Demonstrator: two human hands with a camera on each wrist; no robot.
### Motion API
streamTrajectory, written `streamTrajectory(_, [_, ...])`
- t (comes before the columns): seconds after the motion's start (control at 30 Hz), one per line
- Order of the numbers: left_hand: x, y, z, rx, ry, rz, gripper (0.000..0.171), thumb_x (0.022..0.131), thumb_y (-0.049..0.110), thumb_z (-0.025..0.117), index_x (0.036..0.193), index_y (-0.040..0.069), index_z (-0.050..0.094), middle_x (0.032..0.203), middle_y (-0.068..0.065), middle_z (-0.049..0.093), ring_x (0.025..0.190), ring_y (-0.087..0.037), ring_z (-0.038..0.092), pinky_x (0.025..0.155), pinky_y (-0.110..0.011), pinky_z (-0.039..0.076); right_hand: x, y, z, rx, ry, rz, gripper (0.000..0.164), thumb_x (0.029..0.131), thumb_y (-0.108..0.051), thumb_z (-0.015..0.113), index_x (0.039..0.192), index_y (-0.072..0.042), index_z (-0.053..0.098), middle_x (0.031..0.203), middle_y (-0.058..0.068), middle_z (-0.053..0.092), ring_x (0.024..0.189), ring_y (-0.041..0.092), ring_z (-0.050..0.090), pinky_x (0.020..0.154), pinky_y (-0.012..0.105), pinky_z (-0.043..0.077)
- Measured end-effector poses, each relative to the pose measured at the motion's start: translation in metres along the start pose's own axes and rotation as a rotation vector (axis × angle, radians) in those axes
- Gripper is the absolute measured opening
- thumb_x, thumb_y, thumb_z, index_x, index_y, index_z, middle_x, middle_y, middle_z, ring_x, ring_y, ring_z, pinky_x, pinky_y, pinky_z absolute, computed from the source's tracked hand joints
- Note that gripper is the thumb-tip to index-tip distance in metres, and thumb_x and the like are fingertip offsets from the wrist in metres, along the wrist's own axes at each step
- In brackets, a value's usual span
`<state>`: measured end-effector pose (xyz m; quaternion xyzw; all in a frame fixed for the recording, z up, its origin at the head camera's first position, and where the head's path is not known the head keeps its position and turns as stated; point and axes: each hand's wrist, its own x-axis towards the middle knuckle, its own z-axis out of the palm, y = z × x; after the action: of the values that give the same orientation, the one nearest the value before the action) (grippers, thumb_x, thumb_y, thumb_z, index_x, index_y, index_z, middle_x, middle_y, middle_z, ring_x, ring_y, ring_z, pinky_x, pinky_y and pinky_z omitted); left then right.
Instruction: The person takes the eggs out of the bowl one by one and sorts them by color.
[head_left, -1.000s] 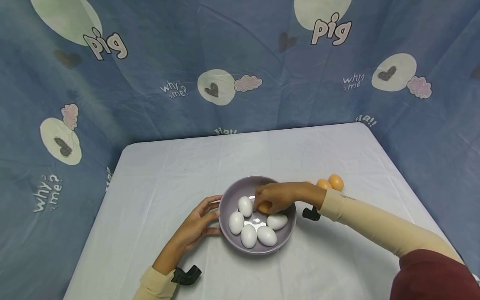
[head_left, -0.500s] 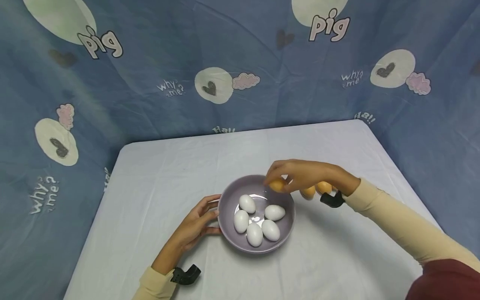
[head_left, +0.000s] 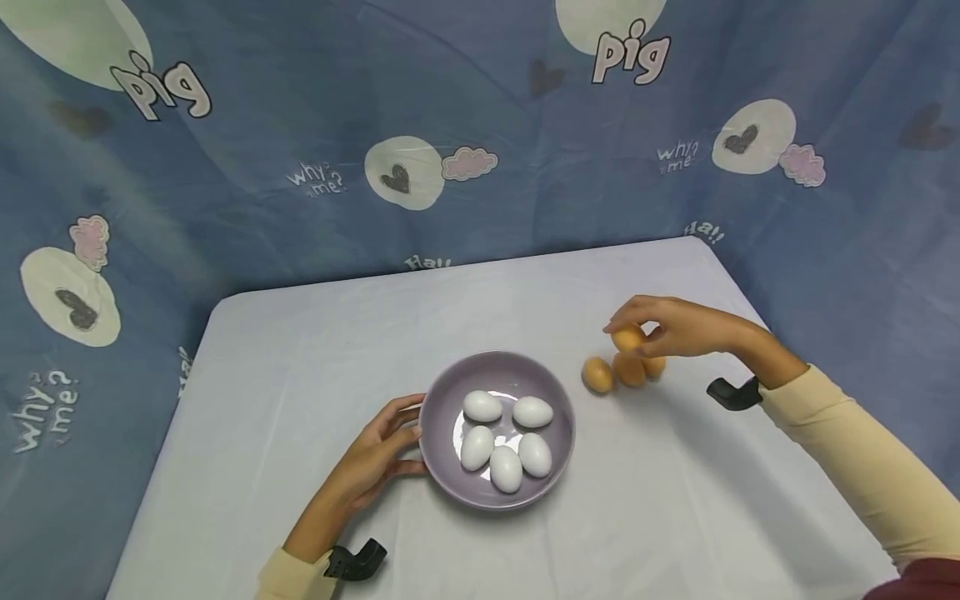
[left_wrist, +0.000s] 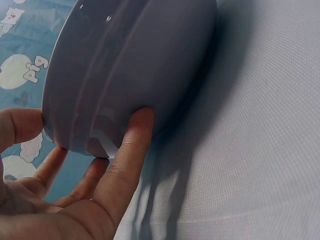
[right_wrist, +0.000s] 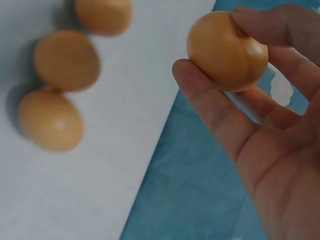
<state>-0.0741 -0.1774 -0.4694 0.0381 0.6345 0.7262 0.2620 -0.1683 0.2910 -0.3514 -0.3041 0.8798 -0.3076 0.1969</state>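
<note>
A mauve bowl stands on the white-covered table with several white eggs inside. My left hand touches the bowl's left outer side. In the left wrist view, its spread, fairly straight fingers rest against the wall, from the rim down towards the base. Off to the right of the bowl, my right hand pinches a brown egg between thumb and fingers, raised over the table. Three more brown eggs lie close together beneath and beside that hand.
White cloth covers the table, whose far edge meets a blue printed curtain. The curtain also runs along the left and right sides. A black wrist mount sits on each wrist.
My right hand has lifted the brown egg out of the bowl and carried it right, over the other brown eggs. The white eggs shifted slightly. My left hand keeps touching the bowl.
</note>
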Motion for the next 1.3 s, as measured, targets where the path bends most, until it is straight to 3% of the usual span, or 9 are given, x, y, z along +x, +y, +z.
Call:
streamTrajectory(0.37, [-0.011,0.001,-0.008,0.013,0.037,0.006,0.056,0.102,0.016,0.058,0.152,0.015,0.033,0.154,-0.019,0.033,0.117,-0.021,0.061,0.085,-0.049,0.061,-0.013,0.037,-0.003,0.024,0.073,0.117,0.041,0.089,-0.004,0.073,0.129,-0.01,0.066,0.128,0.011,0.062,0.117,0.029,0.057,0.093,0.046,0.057])
streamTrajectory(0.73, [-0.012,0.001,-0.009,0.006,0.017,0.006,0.056,0.102,0.016,0.057,0.152,0.013,0.032,0.155,-0.02,0.033,0.118,-0.021,0.06,0.085,-0.05,0.061,-0.022,0.073,0.008,0.017,0.097,0.231,0.043,0.089,0.0,0.069,0.132,-0.004,0.064,0.13,0.016,0.061,0.118,0.034,0.056,0.1,0.06,0.047])
streamTrajectory(0.97, [-0.006,0.0,-0.006,-0.002,0.009,0.005,0.055,0.102,0.016,0.057,0.152,0.015,0.034,0.154,-0.019,0.034,0.118,-0.022,0.061,0.086,-0.05,0.061,-0.03,0.085,0.014,0.033,0.098,0.297,0.042,0.091,-0.009,0.071,0.132,-0.005,0.064,0.132,0.019,0.059,0.123,0.043,0.053,0.098,0.061,0.047])
streamTrajectory(1.3, [-0.001,0.0,-0.001,-0.025,-0.003,-0.002,0.056,0.101,0.014,0.057,0.152,0.014,0.034,0.153,-0.02,0.035,0.116,-0.022,0.061,0.085,-0.05,0.061,-0.037,0.094,0.026,0.016,0.105,0.32,0.043,0.09,-0.013,0.074,0.131,-0.004,0.064,0.129,0.02,0.06,0.118,0.04,0.054,0.096,0.056,0.05])
